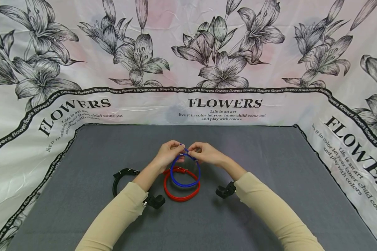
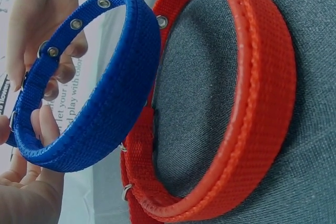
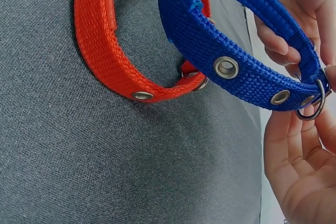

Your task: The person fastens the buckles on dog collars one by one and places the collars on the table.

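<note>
A blue collar (image 1: 185, 185) with metal eyelets, a buckle and a ring is raised in front of me, closed into a loop. My left hand (image 1: 170, 154) pinches it near the strap end, and my right hand (image 1: 206, 153) grips it by the buckle side. The fingertips of both hands nearly meet at the top of the loop. Below hangs over a red collar (image 1: 181, 199), which rests buckled on the grey cloth. In the left wrist view the blue collar (image 2: 142, 51) overlaps the red collar (image 2: 262, 77). The ring (image 3: 318, 100) shows beside the right fingers.
A black collar (image 1: 115, 184) lies to the left, partly covered by my left forearm. Grey cloth (image 1: 254, 153) covers the table, and a white flower-printed sheet (image 1: 163, 108) borders it at the back and sides. Black wrist cameras (image 1: 225, 190) are strapped to both wrists.
</note>
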Action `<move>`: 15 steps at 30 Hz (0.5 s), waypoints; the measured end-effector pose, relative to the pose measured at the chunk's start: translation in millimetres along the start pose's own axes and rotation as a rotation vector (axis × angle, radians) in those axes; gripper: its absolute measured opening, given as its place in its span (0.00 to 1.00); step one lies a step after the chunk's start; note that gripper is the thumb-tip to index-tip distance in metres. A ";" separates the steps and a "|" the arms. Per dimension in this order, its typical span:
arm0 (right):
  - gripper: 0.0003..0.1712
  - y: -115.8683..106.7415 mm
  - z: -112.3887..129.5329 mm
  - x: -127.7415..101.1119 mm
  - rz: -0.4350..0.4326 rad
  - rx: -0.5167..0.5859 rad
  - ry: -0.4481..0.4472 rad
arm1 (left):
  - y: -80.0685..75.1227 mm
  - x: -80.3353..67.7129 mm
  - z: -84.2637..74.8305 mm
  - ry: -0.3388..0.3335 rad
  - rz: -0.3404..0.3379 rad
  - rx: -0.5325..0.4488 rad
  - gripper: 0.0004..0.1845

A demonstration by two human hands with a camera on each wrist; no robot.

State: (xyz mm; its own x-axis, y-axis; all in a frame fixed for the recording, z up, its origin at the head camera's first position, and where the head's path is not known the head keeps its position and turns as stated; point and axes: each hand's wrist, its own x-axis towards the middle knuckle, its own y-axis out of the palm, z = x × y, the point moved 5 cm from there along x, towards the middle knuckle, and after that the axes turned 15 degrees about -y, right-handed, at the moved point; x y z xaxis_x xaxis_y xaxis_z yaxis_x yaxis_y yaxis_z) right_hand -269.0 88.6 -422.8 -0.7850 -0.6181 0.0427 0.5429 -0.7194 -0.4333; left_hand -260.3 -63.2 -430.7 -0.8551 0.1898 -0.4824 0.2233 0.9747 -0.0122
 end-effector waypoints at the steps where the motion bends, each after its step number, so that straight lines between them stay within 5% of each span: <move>1: 0.16 0.0 -0.5 0.2 0.001 0.003 0.004 | 0.1 -0.1 -0.1 0.001 0.000 -0.003 0.14; 15: 0.17 -0.3 -2.2 0.4 0.021 0.039 0.051 | 3.3 1.3 1.1 0.021 -0.002 -0.004 0.18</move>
State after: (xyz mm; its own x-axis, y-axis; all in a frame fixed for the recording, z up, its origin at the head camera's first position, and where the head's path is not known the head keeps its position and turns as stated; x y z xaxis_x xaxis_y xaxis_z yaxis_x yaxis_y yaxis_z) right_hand -270.2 89.3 -424.6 -0.7868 -0.6171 -0.0123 0.5699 -0.7186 -0.3985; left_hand -260.2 -59.9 -432.4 -0.8653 0.1901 -0.4637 0.2197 0.9755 -0.0100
